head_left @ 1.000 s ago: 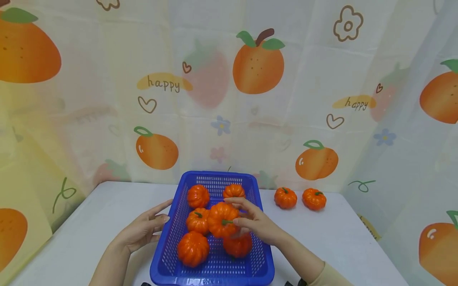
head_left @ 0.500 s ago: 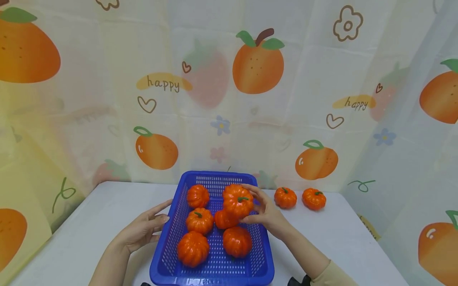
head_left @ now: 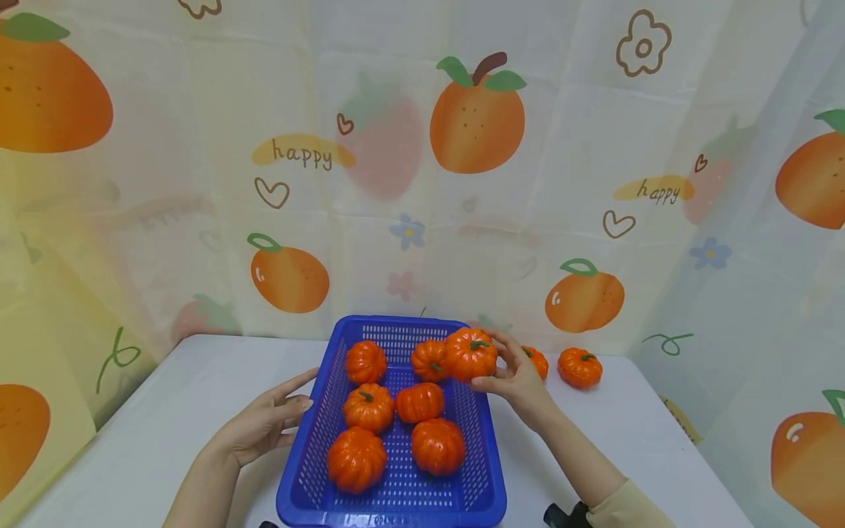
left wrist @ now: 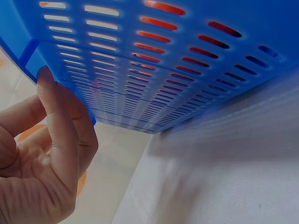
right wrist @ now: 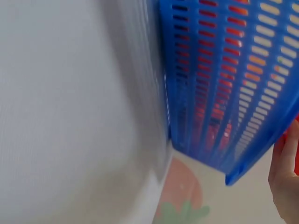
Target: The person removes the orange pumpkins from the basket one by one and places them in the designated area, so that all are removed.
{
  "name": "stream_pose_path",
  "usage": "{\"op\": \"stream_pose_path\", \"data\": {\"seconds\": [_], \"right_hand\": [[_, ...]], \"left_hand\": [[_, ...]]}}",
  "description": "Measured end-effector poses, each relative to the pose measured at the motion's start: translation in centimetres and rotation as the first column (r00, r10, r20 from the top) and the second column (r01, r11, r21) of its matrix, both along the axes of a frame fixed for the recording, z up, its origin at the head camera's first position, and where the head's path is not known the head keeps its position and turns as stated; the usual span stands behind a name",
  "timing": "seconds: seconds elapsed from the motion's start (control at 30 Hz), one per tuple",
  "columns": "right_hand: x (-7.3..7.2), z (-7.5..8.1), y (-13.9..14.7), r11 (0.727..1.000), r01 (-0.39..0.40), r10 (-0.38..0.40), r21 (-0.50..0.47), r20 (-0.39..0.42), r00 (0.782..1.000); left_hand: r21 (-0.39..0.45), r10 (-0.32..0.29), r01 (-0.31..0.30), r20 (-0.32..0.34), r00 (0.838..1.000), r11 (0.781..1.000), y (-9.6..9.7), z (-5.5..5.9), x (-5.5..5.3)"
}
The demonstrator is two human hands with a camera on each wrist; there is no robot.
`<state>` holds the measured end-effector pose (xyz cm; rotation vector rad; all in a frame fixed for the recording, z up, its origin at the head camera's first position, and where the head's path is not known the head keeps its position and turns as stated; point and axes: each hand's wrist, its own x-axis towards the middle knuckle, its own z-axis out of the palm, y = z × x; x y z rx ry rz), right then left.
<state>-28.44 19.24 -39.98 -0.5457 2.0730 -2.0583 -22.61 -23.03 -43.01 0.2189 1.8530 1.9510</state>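
A small orange pumpkin (head_left: 470, 354) with a green stem is held by my right hand (head_left: 518, 385), over the right rim of a blue plastic basket (head_left: 389, 519). Thumb and fingers grip it from the right side. Several similar pumpkins lie in the basket, among them one pumpkin (head_left: 356, 460) at front left and a tilted pumpkin (head_left: 430, 361) at the back right. My left hand (head_left: 264, 424) rests at the basket's left side. In the left wrist view its loosely bent fingers (left wrist: 58, 126) touch the outside near the rim.
Right of the basket on the white table (head_left: 594, 447) stand two more pumpkins: one pumpkin (head_left: 538, 363) partly hidden behind my right hand, and another pumpkin (head_left: 579, 368) farther right. A printed curtain (head_left: 396, 257) hangs along the table's back edge.
My right hand has carried the pumpkin from above the basket's middle back and right, to its right rim. The pumpkins beneath now show more fully. My left hand and the basket have stayed put.
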Motion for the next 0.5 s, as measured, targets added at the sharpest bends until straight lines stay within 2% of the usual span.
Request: {"op": "stream_pose_path", "data": {"seconds": [0.17,0.27,0.43,0.5], "right_hand": [[-0.7,0.0,1.4,0.997,0.077,-0.078,-0.008,-0.029,0.997],[-1.0,0.3,2.3,0.991,0.134,-0.134,-0.009,-0.011,0.991],[-1.3,1.1,4.0,0.971,0.240,-0.240,-0.006,0.028,0.970],[-1.5,1.4,4.9,0.961,0.274,-0.273,-0.032,0.040,0.961]], "left_hand": [[-0.002,0.002,-0.002,0.002,1.000,1.000,0.0,0.0,0.0],[0.001,0.002,-0.002,0.004,1.000,1.000,0.0,0.0,0.0],[0.006,-0.005,0.005,0.003,1.000,1.000,0.0,0.1,0.0],[0.006,-0.009,0.009,0.001,1.000,1.000,0.0,0.1,0.0]]}}
